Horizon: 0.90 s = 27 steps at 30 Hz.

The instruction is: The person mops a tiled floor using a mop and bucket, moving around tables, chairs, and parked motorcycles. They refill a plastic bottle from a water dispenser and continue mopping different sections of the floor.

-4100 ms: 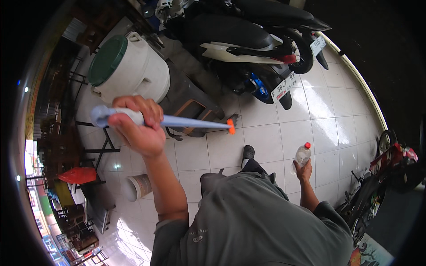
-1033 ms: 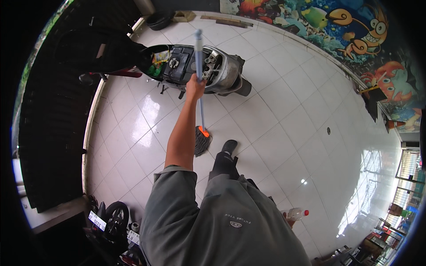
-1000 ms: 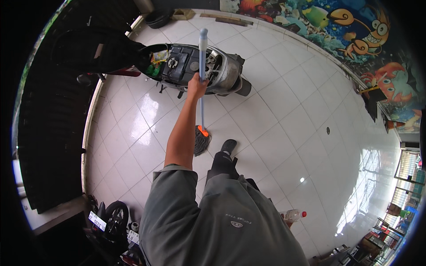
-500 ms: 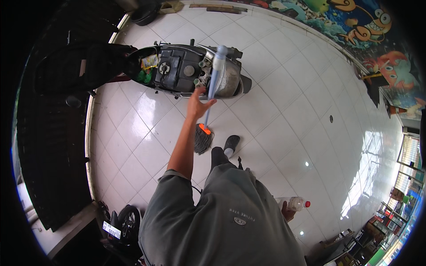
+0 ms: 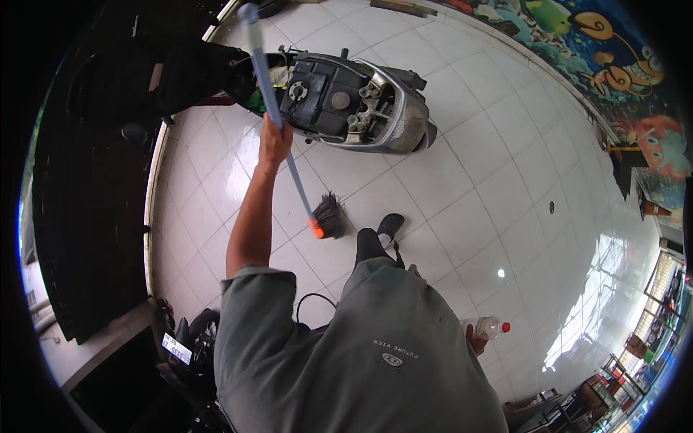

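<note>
My left hand (image 5: 274, 142) is wrapped round the pale blue handle of a mop (image 5: 297, 179), with the arm stretched out ahead. The handle leans, its top end reaching up and to the left past the motorcycle. Down on the white tiles is the grey stringy mop head (image 5: 330, 216), joined to the handle by an orange clamp (image 5: 316, 229). Low on my right side, my right hand (image 5: 475, 340) grips a clear plastic bottle (image 5: 490, 327) with a red cap. My shirt hides part of that hand.
Ahead stands a motorcycle (image 5: 328, 101) with its seat tipped up, showing the tank and a green and yellow bundle. A second motorcycle (image 5: 189, 350) is at lower left. A dark wall panel (image 5: 94, 209) runs along the left; shelving (image 5: 613, 382) stands at lower right.
My left hand has closed on the mop handle and swung it to the left. The mop head has turned over on the floor. My right hand still holds the bottle.
</note>
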{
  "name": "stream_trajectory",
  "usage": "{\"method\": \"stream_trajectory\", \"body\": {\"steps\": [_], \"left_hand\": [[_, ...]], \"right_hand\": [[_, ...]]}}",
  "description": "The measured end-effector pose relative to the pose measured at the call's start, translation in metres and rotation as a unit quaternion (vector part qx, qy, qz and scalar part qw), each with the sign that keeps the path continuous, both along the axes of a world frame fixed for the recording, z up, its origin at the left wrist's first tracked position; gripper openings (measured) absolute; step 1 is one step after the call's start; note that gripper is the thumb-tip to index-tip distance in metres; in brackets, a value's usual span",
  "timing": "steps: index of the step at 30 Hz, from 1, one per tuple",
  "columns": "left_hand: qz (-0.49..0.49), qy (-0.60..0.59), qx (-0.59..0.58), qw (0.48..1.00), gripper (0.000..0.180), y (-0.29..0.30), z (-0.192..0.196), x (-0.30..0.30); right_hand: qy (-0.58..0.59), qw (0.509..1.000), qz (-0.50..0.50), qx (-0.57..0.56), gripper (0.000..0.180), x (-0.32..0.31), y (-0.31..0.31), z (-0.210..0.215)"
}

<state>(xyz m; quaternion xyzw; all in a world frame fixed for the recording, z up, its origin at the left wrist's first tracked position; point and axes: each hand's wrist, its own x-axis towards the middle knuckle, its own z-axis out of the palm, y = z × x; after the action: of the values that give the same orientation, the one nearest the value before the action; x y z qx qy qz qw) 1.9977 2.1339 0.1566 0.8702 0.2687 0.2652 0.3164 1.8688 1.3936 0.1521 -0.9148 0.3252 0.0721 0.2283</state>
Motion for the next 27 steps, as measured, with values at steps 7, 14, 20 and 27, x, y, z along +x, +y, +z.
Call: {"method": "stream_trajectory", "body": {"steps": [7, 14, 20, 27], "left_hand": [[-0.098, 0.171, 0.088, 0.977, 0.040, 0.002, -0.083, 0.025], [0.067, 0.220, -0.030, 0.973, 0.040, -0.033, -0.146, 0.050], [0.058, 0.203, -0.009, 0.977, 0.055, -0.026, -0.146, 0.056], [0.117, 0.125, 0.052, 0.984, 0.055, -0.043, -0.119, 0.045]], "right_hand": [[-0.039, 0.997, 0.067, -0.004, 0.060, 0.021, -0.010, 0.009], [-0.074, 0.992, 0.104, 0.007, 0.052, 0.042, -0.006, 0.024], [-0.051, 0.995, 0.082, 0.019, 0.051, 0.048, 0.014, 0.038], [-0.065, 0.996, 0.034, 0.054, 0.049, 0.014, 0.015, 0.021]]}}
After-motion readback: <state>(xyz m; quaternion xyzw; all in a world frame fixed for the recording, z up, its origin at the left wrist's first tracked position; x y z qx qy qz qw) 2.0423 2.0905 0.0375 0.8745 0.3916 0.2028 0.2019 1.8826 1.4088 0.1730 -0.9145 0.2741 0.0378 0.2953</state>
